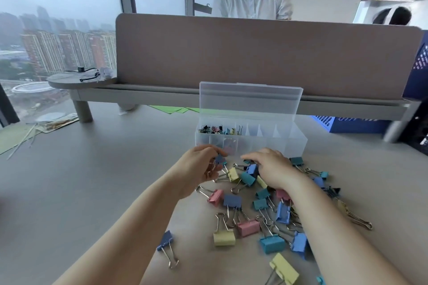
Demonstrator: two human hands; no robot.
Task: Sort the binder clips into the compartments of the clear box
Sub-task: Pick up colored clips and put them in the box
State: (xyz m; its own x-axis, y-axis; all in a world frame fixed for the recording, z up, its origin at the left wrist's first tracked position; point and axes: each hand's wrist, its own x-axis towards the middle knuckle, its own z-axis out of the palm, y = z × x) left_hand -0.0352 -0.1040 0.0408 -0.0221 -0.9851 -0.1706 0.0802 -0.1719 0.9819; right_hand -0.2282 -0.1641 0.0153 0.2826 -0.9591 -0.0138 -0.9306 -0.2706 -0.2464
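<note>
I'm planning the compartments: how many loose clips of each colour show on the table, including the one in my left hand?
Blue clips: 7, one held by the left hand
Teal clips: 7
Yellow clips: 4
Pink clips: 3
Black clip: 1
Pale clip, colour unclear: 1
Total: 23 at least; the right hand and arm may hide more.

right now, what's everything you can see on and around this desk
clear box: one, transparent, lid up, mid table
small clips: a heap, mixed colours, box's back-left compartments
large binder clips: twenty or so, blue, teal, pink, yellow, loose in front of the box
table: one, grey
partition: one, dusty pink, behind the box
green paper: some sheets, behind-left of the box
crate: one, blue, far right
left hand: holds a blue clip by the box front
right hand: over the pile, grip hidden
</note>
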